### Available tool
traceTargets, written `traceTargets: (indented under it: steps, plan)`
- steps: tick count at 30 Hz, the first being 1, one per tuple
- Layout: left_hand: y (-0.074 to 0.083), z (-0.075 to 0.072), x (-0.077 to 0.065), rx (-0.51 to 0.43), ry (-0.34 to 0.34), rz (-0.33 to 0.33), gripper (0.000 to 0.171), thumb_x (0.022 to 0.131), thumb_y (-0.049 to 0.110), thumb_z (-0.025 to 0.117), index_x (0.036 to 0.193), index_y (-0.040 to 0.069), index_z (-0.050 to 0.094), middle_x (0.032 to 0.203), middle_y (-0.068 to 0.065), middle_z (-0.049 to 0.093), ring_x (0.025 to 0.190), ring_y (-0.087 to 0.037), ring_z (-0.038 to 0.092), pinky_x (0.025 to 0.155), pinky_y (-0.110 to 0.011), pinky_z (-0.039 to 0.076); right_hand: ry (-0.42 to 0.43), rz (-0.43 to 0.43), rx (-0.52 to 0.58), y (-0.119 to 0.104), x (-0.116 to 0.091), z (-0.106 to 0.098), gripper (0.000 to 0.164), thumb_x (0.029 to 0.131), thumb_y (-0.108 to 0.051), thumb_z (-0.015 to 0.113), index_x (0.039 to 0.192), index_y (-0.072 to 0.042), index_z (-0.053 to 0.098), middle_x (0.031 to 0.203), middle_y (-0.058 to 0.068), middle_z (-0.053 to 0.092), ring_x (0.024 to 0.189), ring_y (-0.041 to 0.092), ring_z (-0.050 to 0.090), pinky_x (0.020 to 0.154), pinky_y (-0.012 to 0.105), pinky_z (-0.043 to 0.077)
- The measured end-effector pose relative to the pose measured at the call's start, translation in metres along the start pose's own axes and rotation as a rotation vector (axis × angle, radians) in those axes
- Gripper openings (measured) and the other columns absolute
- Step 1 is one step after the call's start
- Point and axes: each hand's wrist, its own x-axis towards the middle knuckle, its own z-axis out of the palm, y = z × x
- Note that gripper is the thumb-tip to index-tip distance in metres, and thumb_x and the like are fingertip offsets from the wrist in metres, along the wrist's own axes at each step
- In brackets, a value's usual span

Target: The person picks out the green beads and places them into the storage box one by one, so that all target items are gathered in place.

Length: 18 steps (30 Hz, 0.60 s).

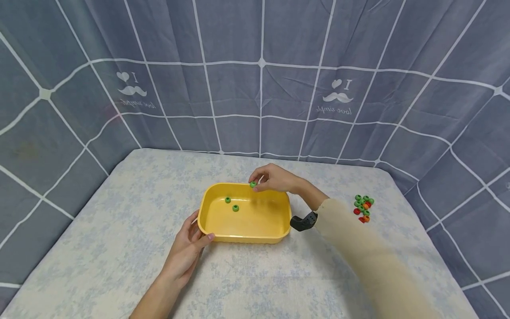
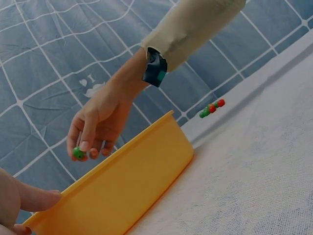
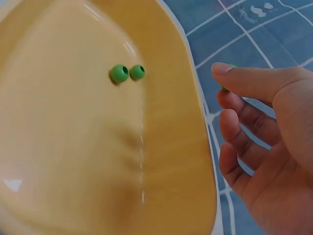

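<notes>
A yellow plastic tray (image 1: 255, 223) lies on the table, with two green beads (image 3: 119, 73) on its floor toward the left. At the tray's near left corner my left hand (image 1: 184, 257) grips the rim, the thumb laid over the edge. Above the far rim, right of its middle, my right hand (image 1: 276, 178) pinches another green bead (image 2: 78, 153) between thumb and forefinger. In the right wrist view that bead is mostly hidden behind the thumb, and the other fingers are loosely curled.
A loose group of green, red and orange beads (image 1: 361, 204) lies on the table to the right of the tray. A pale patterned cloth (image 1: 255, 279) covers the table. Grey-blue checked curtains (image 1: 231, 88) stand behind it and at both sides.
</notes>
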Motion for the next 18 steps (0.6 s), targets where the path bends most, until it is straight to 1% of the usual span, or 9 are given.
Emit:
traceTargets:
  steps: [4, 10, 14, 18]
  plan:
    - [0.000, 0.000, 0.000, 0.007, -0.001, 0.001, 0.090, 0.096, -0.008, 0.066, 0.166, 0.012, 0.013, 0.168, -0.010, 0.019, 0.152, -0.026, 0.027, 0.106, -0.022, 0.046, -0.014, -0.035, 0.005, -0.006, 0.011, 0.008, 0.027, 0.096, -0.008, 0.075, 0.120, 0.003, 0.071, 0.106, 0.005, 0.069, 0.098, 0.024, 0.064, 0.086, 0.032, 0.058]
    - [0.001, -0.001, -0.001, 0.011, 0.003, -0.008, 0.090, 0.097, -0.007, 0.066, 0.167, 0.013, 0.011, 0.168, -0.010, 0.018, 0.153, -0.025, 0.026, 0.107, -0.023, 0.045, -0.019, -0.081, -0.023, -0.014, 0.028, 0.019, 0.028, 0.097, -0.011, 0.075, 0.120, 0.003, 0.071, 0.104, 0.005, 0.068, 0.096, 0.024, 0.065, 0.085, 0.030, 0.058]
    - [0.001, -0.001, -0.001, 0.012, 0.005, -0.015, 0.091, 0.098, -0.007, 0.065, 0.167, 0.013, 0.010, 0.168, -0.011, 0.018, 0.153, -0.026, 0.025, 0.107, -0.024, 0.045, -0.012, -0.075, -0.053, -0.016, 0.034, 0.023, 0.030, 0.096, -0.013, 0.076, 0.122, 0.001, 0.071, 0.106, 0.005, 0.067, 0.097, 0.024, 0.066, 0.085, 0.029, 0.057]
    - [0.002, 0.000, -0.001, 0.011, -0.003, -0.010, 0.091, 0.097, -0.007, 0.066, 0.167, 0.013, 0.011, 0.168, -0.011, 0.018, 0.153, -0.027, 0.026, 0.107, -0.024, 0.046, 0.008, -0.056, -0.052, -0.016, 0.034, 0.022, 0.031, 0.096, -0.013, 0.077, 0.123, 0.001, 0.070, 0.104, 0.005, 0.066, 0.095, 0.025, 0.066, 0.084, 0.029, 0.057]
